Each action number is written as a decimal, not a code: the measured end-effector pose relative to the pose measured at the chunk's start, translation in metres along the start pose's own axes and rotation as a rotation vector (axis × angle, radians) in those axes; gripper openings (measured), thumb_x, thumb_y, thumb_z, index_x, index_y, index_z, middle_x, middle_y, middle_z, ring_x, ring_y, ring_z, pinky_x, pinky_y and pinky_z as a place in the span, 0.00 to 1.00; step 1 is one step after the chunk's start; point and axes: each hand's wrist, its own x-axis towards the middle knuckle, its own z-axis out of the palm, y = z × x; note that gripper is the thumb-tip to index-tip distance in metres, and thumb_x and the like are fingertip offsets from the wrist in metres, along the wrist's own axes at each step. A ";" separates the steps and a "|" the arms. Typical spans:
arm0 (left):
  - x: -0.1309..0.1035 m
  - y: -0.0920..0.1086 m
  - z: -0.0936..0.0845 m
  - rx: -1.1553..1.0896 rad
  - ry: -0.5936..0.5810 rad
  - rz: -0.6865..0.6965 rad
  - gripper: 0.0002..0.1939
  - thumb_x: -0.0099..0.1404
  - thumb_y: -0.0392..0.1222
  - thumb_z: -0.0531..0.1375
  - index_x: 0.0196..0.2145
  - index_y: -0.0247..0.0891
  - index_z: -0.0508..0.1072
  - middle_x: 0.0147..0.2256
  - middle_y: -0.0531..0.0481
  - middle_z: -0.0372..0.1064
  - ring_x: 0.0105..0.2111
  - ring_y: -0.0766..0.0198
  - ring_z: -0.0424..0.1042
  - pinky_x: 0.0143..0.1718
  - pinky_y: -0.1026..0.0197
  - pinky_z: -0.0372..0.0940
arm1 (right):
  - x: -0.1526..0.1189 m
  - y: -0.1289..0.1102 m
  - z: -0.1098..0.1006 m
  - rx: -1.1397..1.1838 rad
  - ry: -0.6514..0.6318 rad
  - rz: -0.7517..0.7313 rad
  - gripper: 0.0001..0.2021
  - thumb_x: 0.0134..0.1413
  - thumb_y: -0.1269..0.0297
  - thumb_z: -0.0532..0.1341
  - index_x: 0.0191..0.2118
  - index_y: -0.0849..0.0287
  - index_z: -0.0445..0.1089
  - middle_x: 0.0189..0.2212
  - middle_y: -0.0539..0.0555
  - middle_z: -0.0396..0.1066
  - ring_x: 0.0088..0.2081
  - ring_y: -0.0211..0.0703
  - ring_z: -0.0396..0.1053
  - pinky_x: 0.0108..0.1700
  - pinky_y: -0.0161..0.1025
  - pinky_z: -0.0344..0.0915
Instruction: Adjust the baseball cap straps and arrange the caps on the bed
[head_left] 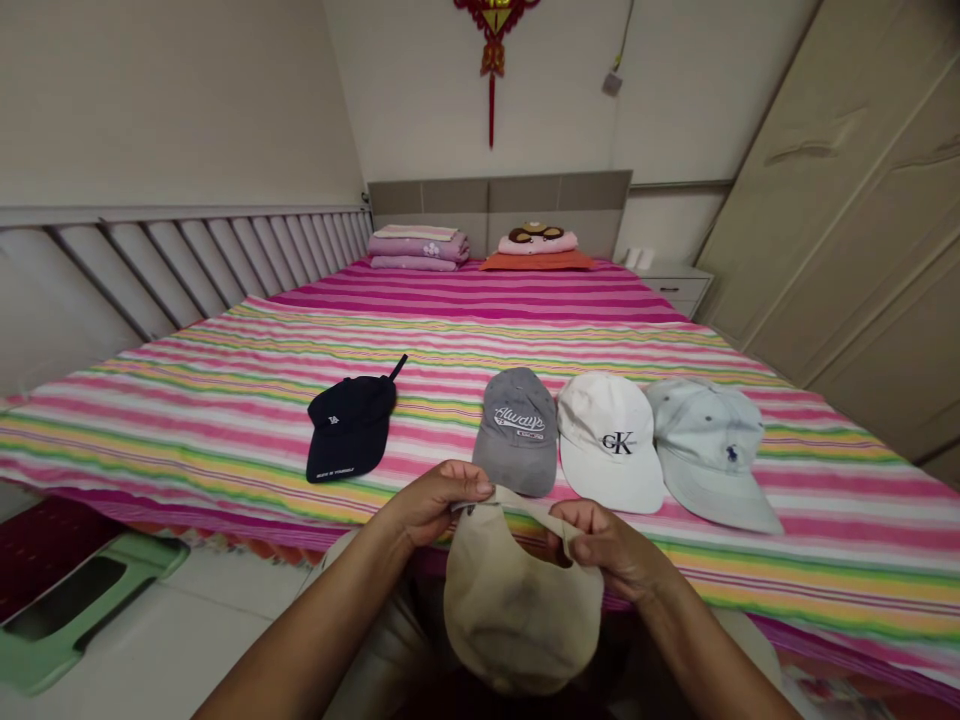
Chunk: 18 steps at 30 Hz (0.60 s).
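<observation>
Cap of beige cloth (525,620) hung between your two hands, nearer to you than the gray cap (516,425), which lay on the striped bed (450,345). Your left hand (444,495) pinched one side of the strap at its back opening, and your right hand (604,545) gripped the other side. Left of the gray cap, well apart, rested the black cap (352,425). Just right of the gray cap lay the white cap (611,450), and farther right the pale cap (709,450). Folded bedding (420,250) sat far behind the gray cap.
</observation>
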 end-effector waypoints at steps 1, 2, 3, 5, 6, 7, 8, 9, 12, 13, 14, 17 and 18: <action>0.000 0.001 0.000 -0.006 -0.013 0.006 0.12 0.44 0.41 0.66 0.19 0.29 0.69 0.15 0.54 0.62 0.15 0.75 0.59 0.18 0.70 0.52 | -0.001 -0.004 0.001 -0.028 -0.012 0.008 0.18 0.25 0.57 0.70 0.22 0.65 0.67 0.15 0.47 0.63 0.16 0.30 0.55 0.20 0.29 0.47; 0.001 0.002 0.001 -0.009 -0.027 0.014 0.13 0.43 0.43 0.66 0.19 0.29 0.70 0.15 0.53 0.62 0.15 0.75 0.59 0.18 0.70 0.52 | -0.002 -0.008 0.002 -0.039 -0.013 -0.001 0.17 0.25 0.58 0.70 0.20 0.65 0.66 0.15 0.47 0.62 0.16 0.30 0.55 0.20 0.30 0.48; 0.001 0.003 0.002 -0.007 -0.045 0.011 0.15 0.43 0.44 0.66 0.20 0.28 0.71 0.16 0.52 0.63 0.16 0.74 0.60 0.19 0.70 0.53 | -0.002 -0.011 0.003 -0.033 -0.009 -0.021 0.16 0.26 0.58 0.69 0.20 0.64 0.65 0.15 0.47 0.63 0.17 0.31 0.56 0.21 0.30 0.49; 0.001 0.005 0.005 0.013 -0.080 -0.033 0.17 0.41 0.46 0.67 0.21 0.27 0.72 0.17 0.50 0.64 0.16 0.73 0.61 0.20 0.69 0.54 | -0.003 -0.018 0.005 -0.007 -0.002 -0.060 0.16 0.27 0.58 0.69 0.20 0.63 0.65 0.16 0.48 0.64 0.18 0.32 0.58 0.22 0.31 0.51; 0.001 0.006 0.007 0.025 -0.088 -0.063 0.17 0.40 0.45 0.67 0.22 0.27 0.72 0.17 0.50 0.65 0.16 0.72 0.61 0.20 0.69 0.55 | -0.003 -0.021 0.006 0.003 0.001 -0.073 0.16 0.28 0.58 0.69 0.21 0.63 0.65 0.16 0.48 0.64 0.18 0.32 0.58 0.22 0.30 0.51; 0.001 0.007 0.009 0.032 -0.093 -0.090 0.16 0.39 0.44 0.67 0.22 0.27 0.72 0.17 0.50 0.65 0.15 0.73 0.61 0.19 0.69 0.54 | -0.003 -0.023 0.007 0.011 0.004 -0.083 0.15 0.28 0.59 0.69 0.21 0.63 0.65 0.16 0.48 0.64 0.17 0.32 0.58 0.21 0.30 0.50; 0.001 0.007 0.011 0.030 -0.093 -0.104 0.15 0.39 0.43 0.68 0.21 0.27 0.72 0.17 0.50 0.66 0.15 0.73 0.61 0.18 0.69 0.54 | -0.002 -0.024 0.008 0.020 0.011 -0.091 0.16 0.28 0.59 0.69 0.21 0.63 0.65 0.15 0.48 0.64 0.17 0.31 0.57 0.20 0.30 0.49; 0.000 0.008 0.013 0.020 -0.094 -0.104 0.14 0.39 0.42 0.67 0.21 0.27 0.72 0.16 0.50 0.66 0.14 0.73 0.60 0.18 0.69 0.53 | -0.002 -0.024 0.008 0.029 0.018 -0.095 0.16 0.27 0.59 0.69 0.20 0.63 0.64 0.15 0.47 0.63 0.16 0.31 0.56 0.20 0.30 0.48; -0.002 0.009 0.014 -0.046 -0.126 -0.053 0.14 0.39 0.43 0.67 0.20 0.28 0.72 0.15 0.50 0.66 0.13 0.73 0.60 0.17 0.70 0.52 | -0.001 -0.022 0.011 0.065 0.017 -0.112 0.17 0.26 0.57 0.69 0.19 0.62 0.63 0.12 0.46 0.61 0.14 0.30 0.54 0.18 0.30 0.47; -0.002 0.008 0.012 -0.062 -0.152 -0.040 0.16 0.39 0.45 0.67 0.20 0.28 0.73 0.15 0.49 0.66 0.14 0.73 0.61 0.17 0.70 0.53 | -0.001 -0.022 0.013 0.079 0.011 -0.131 0.18 0.27 0.55 0.69 0.19 0.61 0.61 0.12 0.45 0.60 0.13 0.30 0.53 0.18 0.30 0.46; -0.003 0.007 0.008 -0.072 -0.187 -0.031 0.18 0.38 0.47 0.67 0.20 0.27 0.73 0.15 0.48 0.66 0.14 0.71 0.62 0.18 0.69 0.54 | -0.001 -0.023 0.015 0.092 0.011 -0.160 0.18 0.27 0.54 0.68 0.18 0.59 0.60 0.11 0.45 0.58 0.13 0.30 0.52 0.18 0.30 0.46; -0.004 0.000 -0.006 -0.099 -0.313 -0.024 0.27 0.32 0.56 0.67 0.20 0.26 0.74 0.18 0.43 0.69 0.19 0.64 0.67 0.22 0.65 0.60 | 0.000 -0.030 0.019 0.138 0.054 -0.239 0.19 0.28 0.52 0.67 0.17 0.57 0.57 0.09 0.43 0.53 0.12 0.30 0.48 0.17 0.31 0.45; -0.004 -0.003 -0.010 -0.119 -0.331 -0.016 0.28 0.30 0.57 0.67 0.20 0.26 0.74 0.19 0.42 0.69 0.20 0.62 0.68 0.24 0.63 0.61 | 0.001 -0.033 0.019 0.155 0.078 -0.245 0.19 0.28 0.53 0.67 0.18 0.57 0.57 0.09 0.42 0.52 0.13 0.30 0.48 0.17 0.30 0.45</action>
